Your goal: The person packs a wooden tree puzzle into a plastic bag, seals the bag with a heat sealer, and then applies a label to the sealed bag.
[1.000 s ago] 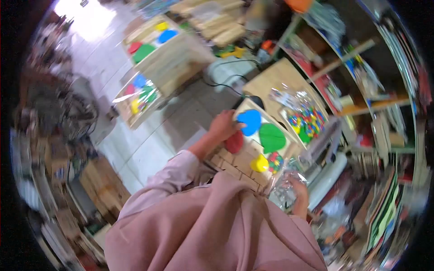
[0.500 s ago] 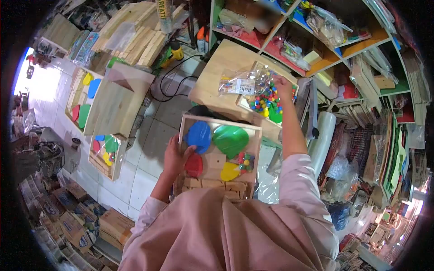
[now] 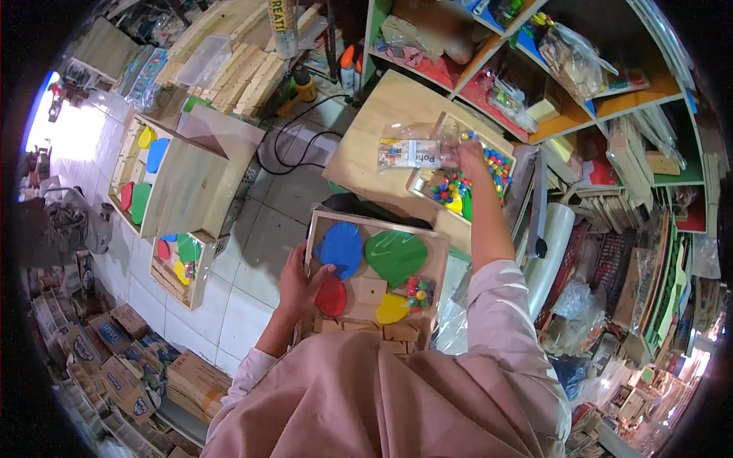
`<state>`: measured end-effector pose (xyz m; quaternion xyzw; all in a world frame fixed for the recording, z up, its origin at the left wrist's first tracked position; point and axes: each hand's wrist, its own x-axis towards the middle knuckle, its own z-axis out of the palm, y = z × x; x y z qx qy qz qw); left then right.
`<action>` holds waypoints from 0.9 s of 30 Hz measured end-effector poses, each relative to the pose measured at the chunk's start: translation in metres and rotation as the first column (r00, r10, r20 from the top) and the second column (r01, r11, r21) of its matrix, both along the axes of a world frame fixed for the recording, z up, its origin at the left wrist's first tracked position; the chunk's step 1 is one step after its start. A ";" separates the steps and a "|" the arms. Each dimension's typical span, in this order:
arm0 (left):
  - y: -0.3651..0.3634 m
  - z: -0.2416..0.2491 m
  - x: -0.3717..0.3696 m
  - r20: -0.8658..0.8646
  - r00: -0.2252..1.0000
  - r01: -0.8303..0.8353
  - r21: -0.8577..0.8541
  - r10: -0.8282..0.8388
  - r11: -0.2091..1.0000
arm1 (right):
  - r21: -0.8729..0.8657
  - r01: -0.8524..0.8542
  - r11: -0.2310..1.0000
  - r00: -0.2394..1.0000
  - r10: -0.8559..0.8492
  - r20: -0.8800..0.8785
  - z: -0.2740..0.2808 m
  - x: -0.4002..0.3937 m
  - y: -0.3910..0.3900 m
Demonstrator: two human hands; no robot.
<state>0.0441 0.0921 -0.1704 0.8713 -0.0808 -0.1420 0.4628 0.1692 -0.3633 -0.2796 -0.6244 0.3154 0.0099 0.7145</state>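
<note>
My left hand (image 3: 299,284) grips the left rim of a shallow wooden box (image 3: 445,263) on my lap, thumb over the edge. Inside lie flat blue (image 3: 340,249), green (image 3: 396,258), red (image 3: 330,296) and yellow (image 3: 392,308) rounded pieces. A small cluster of coloured beads (image 3: 419,295), apparently bagged, sits at the right, and wooden pieces (image 3: 366,328) line the near side. My right hand (image 3: 472,159) reaches over a wooden tray (image 3: 504,146) of loose beads (image 3: 452,186). Its fingers are bent together beside a clear plastic bag (image 3: 397,154) with a printed label; what they hold is hidden.
The bead tray rests on a wooden table (image 3: 366,145). Shelves (image 3: 565,114) with bagged goods stand at the far right, near a plastic roll (image 3: 556,244). Other filled boxes (image 3: 183,271) are on the left, above cardboard cartons (image 3: 198,382). A black cable (image 3: 279,145) crosses the tiled floor.
My right hand has shifted left over the bead tray, towards the plastic bag. My left hand keeps its hold on the box. The whole view has shifted slightly.
</note>
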 end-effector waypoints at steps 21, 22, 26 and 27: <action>0.029 -0.005 0.085 -0.250 0.962 0.058 -0.193 -0.107 0.979 | -0.677 -0.482 0.556 0.788 0.613 -0.058 -0.016 0.050 0.049; 0.022 -0.016 0.109 -0.245 0.966 0.024 -0.206 -0.075 0.978 | -0.513 -0.452 0.730 0.853 0.522 -0.010 0.003 0.038 0.063; -0.044 -0.106 0.173 -0.248 0.968 -0.112 -0.272 0.042 0.956 | -0.141 -0.366 0.920 0.920 0.381 0.097 0.002 0.013 0.071; -0.070 -0.136 0.184 -0.298 0.953 -0.133 -0.259 0.052 0.957 | -0.076 -0.326 0.942 0.935 0.333 0.124 0.001 0.003 0.075</action>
